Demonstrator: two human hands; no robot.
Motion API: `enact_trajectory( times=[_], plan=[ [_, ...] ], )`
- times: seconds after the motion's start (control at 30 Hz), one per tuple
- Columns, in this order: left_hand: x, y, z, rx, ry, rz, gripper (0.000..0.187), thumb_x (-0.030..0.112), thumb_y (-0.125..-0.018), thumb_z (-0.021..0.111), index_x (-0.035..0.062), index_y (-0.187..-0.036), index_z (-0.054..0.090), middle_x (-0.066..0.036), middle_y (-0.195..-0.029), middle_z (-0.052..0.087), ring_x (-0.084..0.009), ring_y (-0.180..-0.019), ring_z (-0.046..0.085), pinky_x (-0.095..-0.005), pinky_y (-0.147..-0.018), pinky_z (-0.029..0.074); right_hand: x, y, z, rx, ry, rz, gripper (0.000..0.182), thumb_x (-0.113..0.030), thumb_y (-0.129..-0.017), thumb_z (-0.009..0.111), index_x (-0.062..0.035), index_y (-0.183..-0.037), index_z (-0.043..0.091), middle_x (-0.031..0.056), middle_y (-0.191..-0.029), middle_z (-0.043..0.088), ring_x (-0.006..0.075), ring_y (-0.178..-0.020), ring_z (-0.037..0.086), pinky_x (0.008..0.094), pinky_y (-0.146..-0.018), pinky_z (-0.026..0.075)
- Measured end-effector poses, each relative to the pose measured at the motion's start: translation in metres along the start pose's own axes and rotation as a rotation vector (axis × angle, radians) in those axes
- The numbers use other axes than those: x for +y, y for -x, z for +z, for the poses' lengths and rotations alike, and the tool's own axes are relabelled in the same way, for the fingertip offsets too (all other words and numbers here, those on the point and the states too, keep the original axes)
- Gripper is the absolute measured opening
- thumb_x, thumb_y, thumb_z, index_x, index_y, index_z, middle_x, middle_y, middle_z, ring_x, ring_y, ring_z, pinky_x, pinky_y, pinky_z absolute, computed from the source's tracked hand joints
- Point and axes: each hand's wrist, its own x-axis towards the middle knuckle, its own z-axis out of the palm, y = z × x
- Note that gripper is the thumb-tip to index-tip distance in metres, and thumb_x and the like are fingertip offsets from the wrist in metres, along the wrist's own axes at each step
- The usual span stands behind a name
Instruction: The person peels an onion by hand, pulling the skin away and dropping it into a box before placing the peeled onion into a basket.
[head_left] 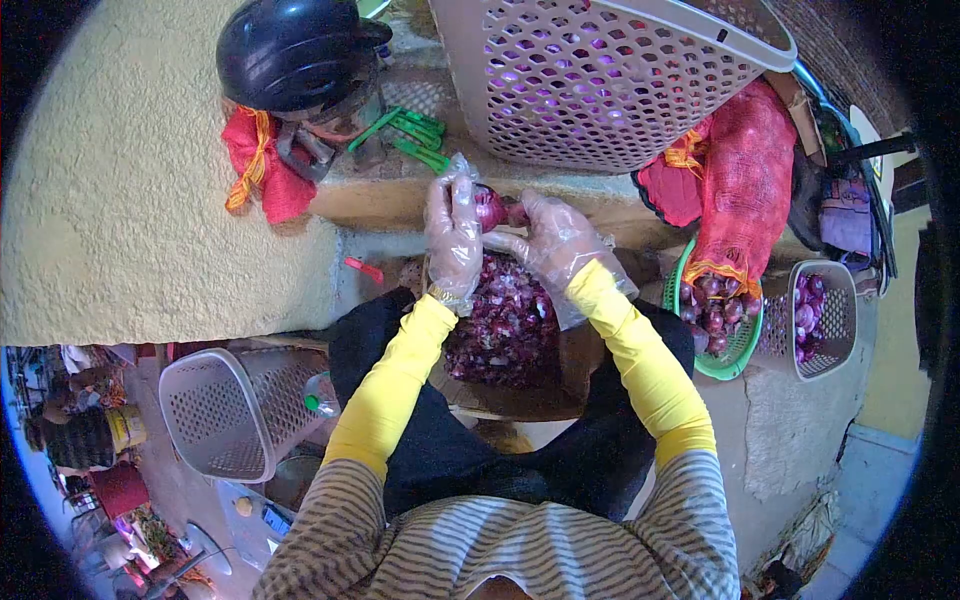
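Observation:
Between my two hands is a red onion [489, 207], held up above a box of loose onion skins [500, 335] between my knees. My left hand [455, 238], in a clear plastic glove, is closed around the onion's left side. From the other side my right hand [566, 240], gloved the same way, pinches at the onion's brownish end, its thumb stretched beneath. Whether a small blade sits in those right fingers I cannot tell. Yellow sleeves cover both forearms.
A large perforated basket [610, 95] of onions stands ahead. To the right, a red mesh sack [748, 180] spills onions into a green basket [741, 358], beside another grey basket [848, 320]. A grey basket [215, 412] lies left. A black helmet [290, 55] and green clips [415, 128] rest on the ledge.

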Motion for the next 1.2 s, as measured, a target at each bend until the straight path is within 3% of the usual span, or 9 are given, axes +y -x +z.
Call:
enact_trajectory(
  times=[0.53, 0.83, 0.93, 1.0, 1.03, 1.1, 1.2],
  plan=[
    [-0.007, -0.005, -0.002, 0.048, -0.036, 0.105, 0.034, 0.032, -0.109, 0.048, 0.0028, -0.125, 0.057, -0.013, -0.128, 0.062, -0.0204, -0.114, 0.056, -0.0368, -0.103, 0.043, -0.012, 0.0, -0.006, -0.038, 0.0, 0.101, 0.063, -0.064, -0.08, 0.074, -0.0033, -0.097, 0.073, 0.022, -0.088, 0.071, 0.0407, -0.085, 0.07, 0.0484, -0.078, 0.054],
    [-0.018, -0.009, -0.003, 0.064, 0.193, -0.066, 0.045, 0.043, -0.109, 0.045, 0.0043, -0.129, 0.057, -0.008, -0.121, 0.059, -0.0172, -0.112, 0.054, -0.0352, -0.101, 0.045, -0.014, 0.001, 0.001, -0.002, -0.048, 0.116, 0.063, -0.067, -0.081, 0.071, -0.005, -0.094, 0.074, 0.022, -0.083, 0.071, 0.0414, -0.081, 0.069, 0.0494, -0.075, 0.053],
    [-0.021, -0.012, -0.006, 0.066, 0.243, -0.14, 0.049, 0.047, -0.108, 0.044, 0.0049, -0.128, 0.057, -0.008, -0.117, 0.06, -0.0167, -0.104, 0.058, -0.0347, -0.094, 0.05, -0.011, 0.001, 0.003, -0.029, -0.004, 0.113, 0.065, -0.068, -0.081, 0.071, -0.0047, -0.094, 0.074, 0.0221, -0.083, 0.071, 0.0411, -0.081, 0.069, 0.0493, -0.076, 0.054],
    [-0.018, -0.014, -0.007, 0.037, 0.442, -0.271, 0.057, 0.053, -0.108, 0.035, 0.0046, -0.128, 0.056, -0.013, -0.121, 0.062, -0.0245, -0.104, 0.066, -0.0394, -0.097, 0.054, -0.008, 0.001, 0.001, -0.038, 0.032, 0.087, 0.066, -0.069, -0.08, 0.07, -0.0046, -0.094, 0.074, 0.0221, -0.082, 0.071, 0.0409, -0.081, 0.07, 0.0492, -0.076, 0.054],
    [-0.011, -0.015, -0.008, 0.039, 0.442, -0.271, 0.057, 0.053, -0.108, 0.035, 0.0046, -0.128, 0.056, -0.013, -0.121, 0.062, -0.0245, -0.104, 0.066, -0.0394, -0.097, 0.054, -0.008, 0.001, -0.003, -0.029, 0.012, 0.083, 0.067, -0.07, -0.079, 0.071, -0.0048, -0.093, 0.075, 0.0224, -0.083, 0.071, 0.0409, -0.082, 0.07, 0.049, -0.077, 0.054],
    [0.004, -0.014, -0.01, -0.06, 0.673, -0.477, 0.063, 0.058, -0.107, 0.034, 0.0042, -0.132, 0.054, -0.016, -0.122, 0.065, -0.0271, -0.103, 0.068, -0.0415, -0.098, 0.056, -0.01, 0.0, -0.013, -0.019, -0.008, 0.08, 0.068, -0.071, -0.079, 0.071, -0.0049, -0.093, 0.075, 0.0227, -0.085, 0.071, 0.0408, -0.083, 0.07, 0.0487, -0.078, 0.054],
    [0.003, -0.015, -0.011, -0.127, 0.661, -0.491, 0.071, 0.064, -0.105, 0.031, 0.0039, -0.13, 0.058, -0.016, -0.122, 0.067, -0.0266, -0.103, 0.068, -0.0412, -0.097, 0.056, -0.013, -0.001, -0.023, -0.07, -0.011, 0.135, 0.069, -0.072, -0.077, 0.072, -0.0052, -0.094, 0.075, 0.0232, -0.086, 0.071, 0.0404, -0.085, 0.07, 0.0481, -0.079, 0.054]
  ],
)
